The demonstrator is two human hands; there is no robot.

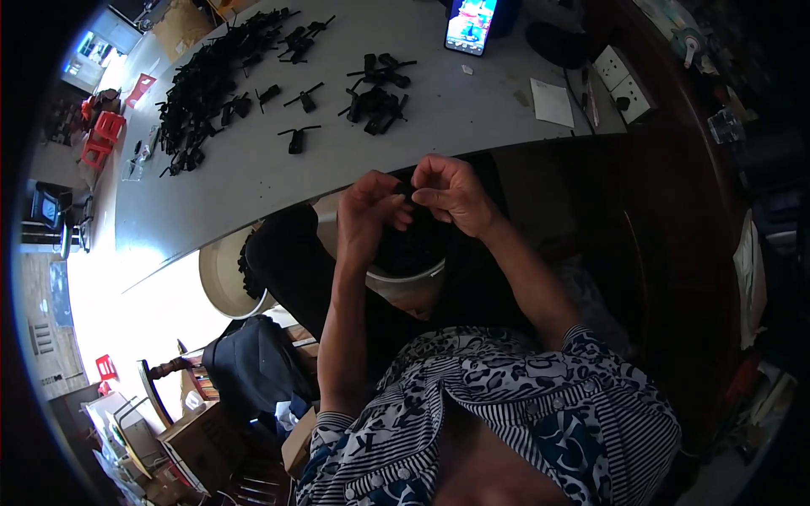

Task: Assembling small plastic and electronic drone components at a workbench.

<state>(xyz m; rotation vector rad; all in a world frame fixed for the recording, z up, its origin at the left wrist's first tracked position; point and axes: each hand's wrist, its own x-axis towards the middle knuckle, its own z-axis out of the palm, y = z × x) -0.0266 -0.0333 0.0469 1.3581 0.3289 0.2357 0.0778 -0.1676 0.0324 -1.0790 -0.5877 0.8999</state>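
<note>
L hand (pixel 364 209): palm turned in, thumb & index drawn nearly tip to tip, other fingers curled loosely. R hand (pixel 460 198): just beside it at 3 o'clock, index bent down to the thumb in a similar pinch. A tiny dark spot shows btwn the tips of both; can't tell if it's a held part or just dark bkgd, so can't say for sure what either has hold of.

Directly under the hands, toward 6 o'clock: a pale bucket (pixel 405 277) w/ dark contents, btwn the person's dark-clad legs (pixel 291 261). 2nd bucket (pixel 221 278), cream, at approx 8 o'clock, tilted in view, w/ black pcs (pixel 247 274) along its R side.

Beyond the hands, the grey surface (pixel 236 194). Black parts w/ thin arms sit on it: big heap (pixel 198 93) at 10 o'clock, smaller cluster (pixel 371 105) btwn 11 & 12, a few singles btwn them, e.g. one lone part (pixel 295 142) at 10, nearest the edge on that side.

Phone (pixel 470 25), screen lit, stands btwn 12 & 1. White card (pixel 553 103) lies flat at 2 o'clock; white power strip (pixel 623 84) farther out, same direction, w/ a black plug (pixel 623 103) at its near end.

Farther off: red stools (pixel 103 139) btwn 9 & 10, dark bag (pixel 257 363) btwn 7 & 8, cardboard box (pixel 202 443) past it.
</note>
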